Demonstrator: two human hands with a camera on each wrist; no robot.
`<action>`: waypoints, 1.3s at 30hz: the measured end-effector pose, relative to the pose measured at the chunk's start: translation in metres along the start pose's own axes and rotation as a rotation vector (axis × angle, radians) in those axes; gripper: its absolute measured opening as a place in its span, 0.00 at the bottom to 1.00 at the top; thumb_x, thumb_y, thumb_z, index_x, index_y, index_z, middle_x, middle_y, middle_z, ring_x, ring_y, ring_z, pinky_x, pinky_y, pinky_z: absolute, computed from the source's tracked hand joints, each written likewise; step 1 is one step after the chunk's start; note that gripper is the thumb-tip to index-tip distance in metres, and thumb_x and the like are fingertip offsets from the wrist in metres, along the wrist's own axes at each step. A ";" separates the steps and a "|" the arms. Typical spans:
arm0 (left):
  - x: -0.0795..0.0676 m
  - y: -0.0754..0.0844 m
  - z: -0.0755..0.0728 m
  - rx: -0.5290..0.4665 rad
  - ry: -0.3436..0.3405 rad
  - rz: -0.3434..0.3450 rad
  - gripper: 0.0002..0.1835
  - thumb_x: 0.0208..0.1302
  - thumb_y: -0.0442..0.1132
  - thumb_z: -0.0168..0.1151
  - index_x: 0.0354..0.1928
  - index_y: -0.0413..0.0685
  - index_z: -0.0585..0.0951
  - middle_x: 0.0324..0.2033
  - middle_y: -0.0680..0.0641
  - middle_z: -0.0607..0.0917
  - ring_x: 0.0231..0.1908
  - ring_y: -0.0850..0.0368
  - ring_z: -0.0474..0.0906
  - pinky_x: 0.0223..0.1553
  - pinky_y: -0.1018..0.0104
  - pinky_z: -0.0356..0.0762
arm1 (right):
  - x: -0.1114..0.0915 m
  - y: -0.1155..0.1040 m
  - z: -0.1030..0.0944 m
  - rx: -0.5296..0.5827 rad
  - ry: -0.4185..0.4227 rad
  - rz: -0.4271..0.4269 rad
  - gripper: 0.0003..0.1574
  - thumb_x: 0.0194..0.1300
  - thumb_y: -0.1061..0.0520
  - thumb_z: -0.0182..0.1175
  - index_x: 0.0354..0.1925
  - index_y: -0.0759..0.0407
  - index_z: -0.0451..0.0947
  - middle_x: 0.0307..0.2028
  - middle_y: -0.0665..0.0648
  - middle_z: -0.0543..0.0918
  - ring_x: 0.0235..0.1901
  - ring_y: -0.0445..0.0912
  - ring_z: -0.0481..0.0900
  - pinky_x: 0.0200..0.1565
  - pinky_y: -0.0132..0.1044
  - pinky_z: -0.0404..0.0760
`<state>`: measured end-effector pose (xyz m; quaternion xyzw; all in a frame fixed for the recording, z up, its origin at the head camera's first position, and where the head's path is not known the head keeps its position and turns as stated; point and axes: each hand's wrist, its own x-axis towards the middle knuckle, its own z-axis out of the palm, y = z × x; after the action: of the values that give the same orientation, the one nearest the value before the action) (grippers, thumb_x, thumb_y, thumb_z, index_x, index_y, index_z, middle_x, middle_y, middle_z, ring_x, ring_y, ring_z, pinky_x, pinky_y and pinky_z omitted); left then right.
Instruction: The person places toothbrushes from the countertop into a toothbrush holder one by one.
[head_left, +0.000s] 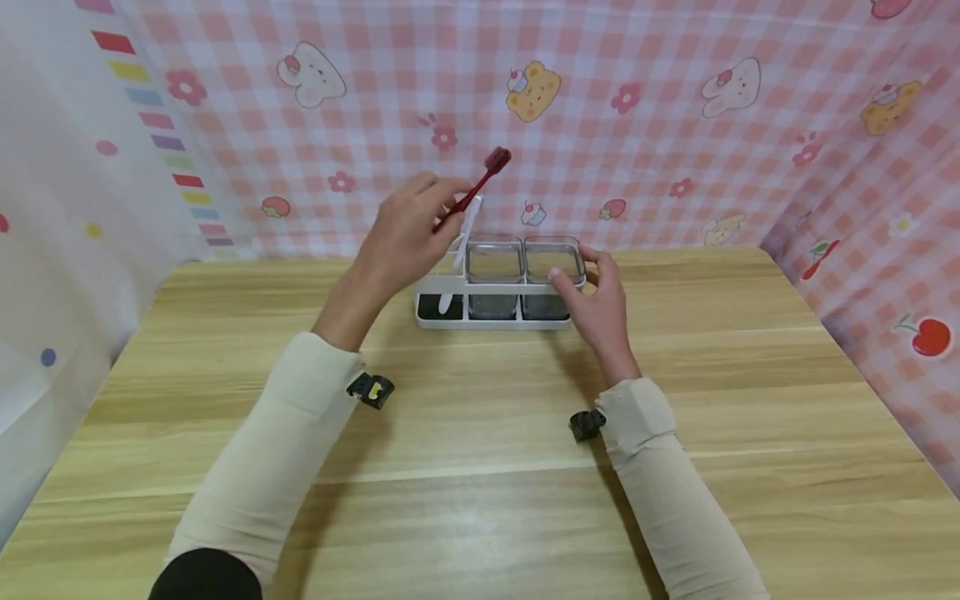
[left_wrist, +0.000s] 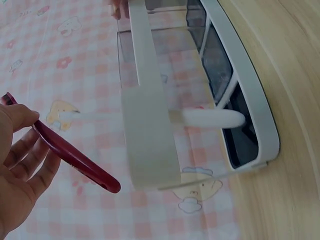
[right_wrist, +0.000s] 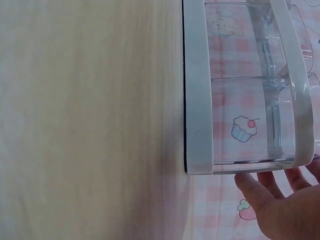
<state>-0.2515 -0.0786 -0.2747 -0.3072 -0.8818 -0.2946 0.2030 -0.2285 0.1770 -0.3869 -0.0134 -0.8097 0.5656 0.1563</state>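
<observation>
My left hand (head_left: 408,233) pinches a dark red toothbrush (head_left: 480,185) by its handle, above the left end of a white toothbrush holder (head_left: 491,323). The brush's head points up and to the right, and its handle end (left_wrist: 107,184) hangs beside the holder's upper rail. A slim white stick-like thing, perhaps another toothbrush (head_left: 446,303), leans in the holder's left slot; my hand partly hides it. Two clear cups (head_left: 495,265) sit in the other slots. At the holder's right end my right hand (head_left: 603,312) grips, thumb in front and fingers behind.
The holder stands on a wood-grain table (head_left: 480,467) near its back edge. Behind it hangs a pink checked cloth (head_left: 480,83) with cartoon prints. A white cloth (head_left: 60,250) hangs on the left.
</observation>
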 end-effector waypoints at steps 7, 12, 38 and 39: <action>0.006 0.008 0.005 -0.016 0.021 0.024 0.16 0.72 0.34 0.62 0.59 0.39 0.81 0.44 0.40 0.82 0.41 0.49 0.82 0.43 0.61 0.83 | 0.001 -0.003 0.000 0.004 -0.001 -0.006 0.41 0.68 0.43 0.66 0.71 0.57 0.66 0.69 0.58 0.68 0.65 0.60 0.68 0.55 0.55 0.79; 0.009 0.013 0.011 -0.036 0.032 0.065 0.15 0.71 0.32 0.62 0.58 0.38 0.82 0.44 0.39 0.82 0.41 0.49 0.82 0.43 0.62 0.83 | 0.001 -0.003 -0.001 0.007 -0.002 -0.006 0.40 0.68 0.44 0.65 0.71 0.57 0.66 0.69 0.58 0.68 0.65 0.60 0.68 0.55 0.55 0.79; 0.009 0.016 0.036 -0.029 0.000 0.138 0.15 0.71 0.32 0.62 0.58 0.38 0.82 0.44 0.43 0.81 0.39 0.53 0.79 0.42 0.64 0.81 | 0.001 0.002 -0.001 0.014 -0.010 -0.019 0.39 0.69 0.44 0.65 0.71 0.57 0.66 0.69 0.58 0.68 0.65 0.59 0.68 0.56 0.54 0.79; 0.009 0.016 0.036 -0.031 0.000 0.136 0.15 0.71 0.32 0.62 0.58 0.38 0.81 0.44 0.42 0.81 0.39 0.52 0.79 0.41 0.64 0.81 | 0.001 0.002 -0.001 0.014 -0.009 -0.022 0.39 0.69 0.45 0.65 0.71 0.57 0.66 0.69 0.58 0.68 0.65 0.59 0.68 0.56 0.54 0.79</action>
<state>-0.2538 -0.0413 -0.2908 -0.3696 -0.8542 -0.2938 0.2179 -0.2297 0.1788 -0.3884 -0.0010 -0.8065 0.5695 0.1587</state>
